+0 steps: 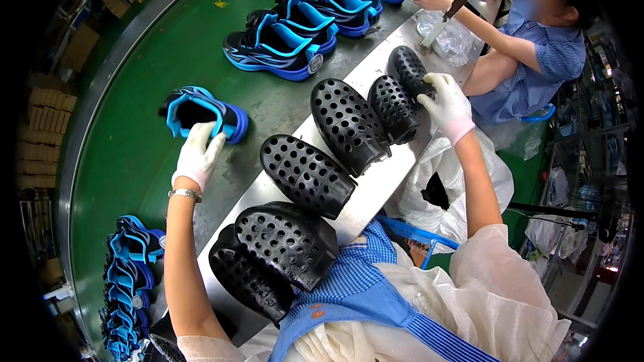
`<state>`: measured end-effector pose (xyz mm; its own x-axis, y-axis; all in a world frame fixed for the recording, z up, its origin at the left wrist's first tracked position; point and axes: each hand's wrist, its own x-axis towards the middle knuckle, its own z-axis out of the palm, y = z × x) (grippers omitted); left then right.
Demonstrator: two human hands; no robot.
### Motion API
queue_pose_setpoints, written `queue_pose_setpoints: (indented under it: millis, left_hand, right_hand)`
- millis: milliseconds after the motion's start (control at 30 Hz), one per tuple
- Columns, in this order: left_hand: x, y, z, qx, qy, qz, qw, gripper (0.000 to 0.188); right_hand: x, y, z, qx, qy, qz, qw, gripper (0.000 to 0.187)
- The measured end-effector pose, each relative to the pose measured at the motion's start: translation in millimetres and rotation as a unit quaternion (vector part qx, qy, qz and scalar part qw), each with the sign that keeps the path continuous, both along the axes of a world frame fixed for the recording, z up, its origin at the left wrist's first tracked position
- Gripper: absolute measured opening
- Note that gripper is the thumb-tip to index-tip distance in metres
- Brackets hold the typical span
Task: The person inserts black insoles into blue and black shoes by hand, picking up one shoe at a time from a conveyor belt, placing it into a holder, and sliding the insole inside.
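White-gloved, my left hand (200, 151) pinches the collar of a blue-and-black shoe (231, 117), left of the steel ledge (390, 169). My right hand (446, 104) touches a small black insert (406, 67) at the ledge's far end; on my feed I cannot tell whether it grips. I'd steady the shoe lightly and take the insert squarely by its end, clear of larger inserts (345, 124) on the ledge.

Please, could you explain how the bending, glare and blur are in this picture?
Head view: the green belt bows near the picture's black rim; head view: the steel bench shows bright glare; head view: the co-worker has a blurred face, while left hand and right hand look fairly sharp.
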<state>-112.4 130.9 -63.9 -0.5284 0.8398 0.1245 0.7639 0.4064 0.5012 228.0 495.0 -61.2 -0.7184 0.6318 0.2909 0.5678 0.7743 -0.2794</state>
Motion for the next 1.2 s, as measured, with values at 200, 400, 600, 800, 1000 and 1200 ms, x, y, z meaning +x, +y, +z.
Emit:
queue_pose_setpoints:
  millis: [200, 400, 600, 800, 1000, 1200]
  left_hand:
    - [21, -38, 9, -0.087, 0.041, 0.039, 0.995, 0.024]
    - [47, -85, 4, -0.063, 0.03, 0.085, 0.994, 0.023]
    - [55, -105, -1, 0.033, 0.033, 0.067, 0.997, 0.029]
    - [64, -113, 19, 0.022, -0.065, 0.094, 0.993, 0.04]
    - [74, -104, 65, 0.129, -0.063, 0.133, 0.981, 0.043]
    - [104, -106, 86, 0.397, -0.616, -0.068, 0.678, 0.081]
  right_hand:
    - [0, 5, 9, -0.007, -0.033, 0.046, 0.998, 0.036]
    - [-4, 1, 22, -0.014, -0.088, 0.07, 0.994, 0.037]
    - [1, 0, 38, 0.01, -0.132, 0.089, 0.987, 0.036]
    - [2, -29, 93, -0.011, -0.059, 0.071, 0.996, 0.034]
    - [-57, -125, 151, -0.008, 0.09, 0.286, 0.954, 0.034]
    - [-123, -243, 176, -0.008, 0.074, 0.595, 0.8, 0.038]
